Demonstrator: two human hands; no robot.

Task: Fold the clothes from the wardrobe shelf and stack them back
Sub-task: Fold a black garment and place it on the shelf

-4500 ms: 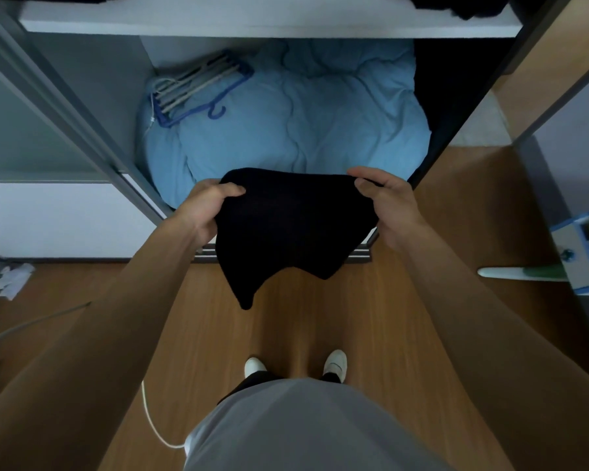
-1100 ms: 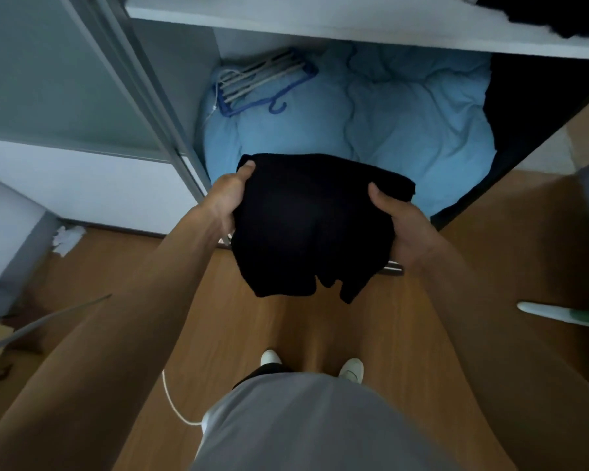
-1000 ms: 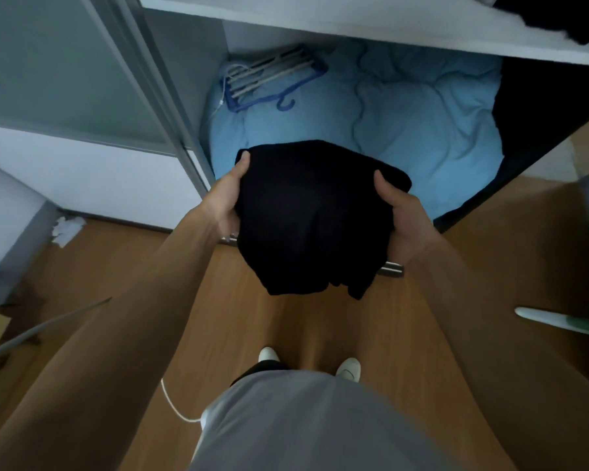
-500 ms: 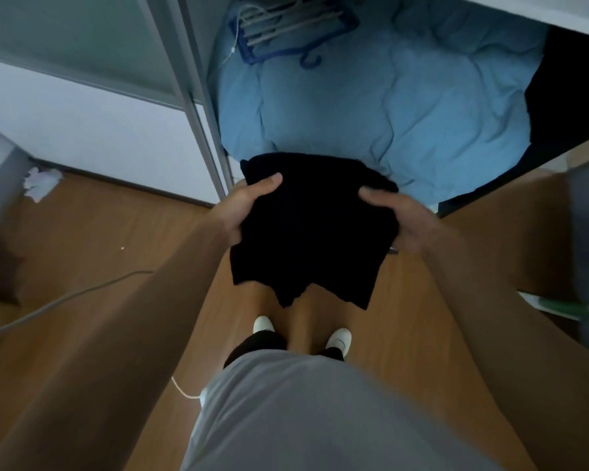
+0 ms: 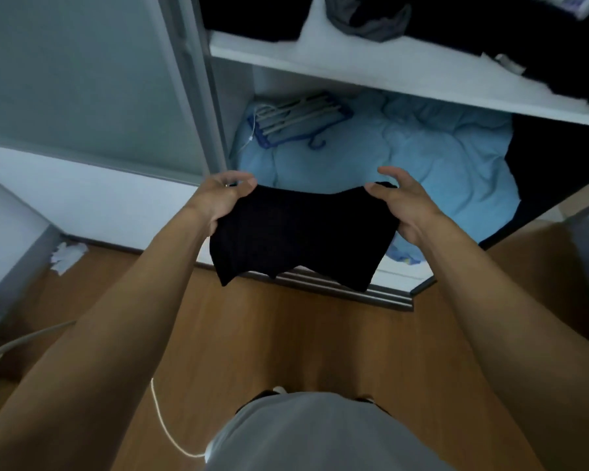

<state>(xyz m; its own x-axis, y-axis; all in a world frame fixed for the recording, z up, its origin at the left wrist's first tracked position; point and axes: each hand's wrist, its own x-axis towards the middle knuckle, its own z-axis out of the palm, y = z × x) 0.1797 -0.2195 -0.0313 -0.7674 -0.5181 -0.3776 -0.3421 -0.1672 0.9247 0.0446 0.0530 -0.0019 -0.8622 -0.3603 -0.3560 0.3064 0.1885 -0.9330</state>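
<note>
Hanging black garment, held in the air before the open wardrobe: left hand pinches its upper left corner, right hand grips its right edge, fingers loosely curled; blue quilt behind, white shelf above.

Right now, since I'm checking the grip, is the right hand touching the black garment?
Touching. The head view shows the right hand holding the black garment by its edge.

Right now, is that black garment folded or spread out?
Folded, apparently: the black garment is a compact bundle gripped at its upper corners by the left hand and right hand. Layers: cannot tell.
</note>
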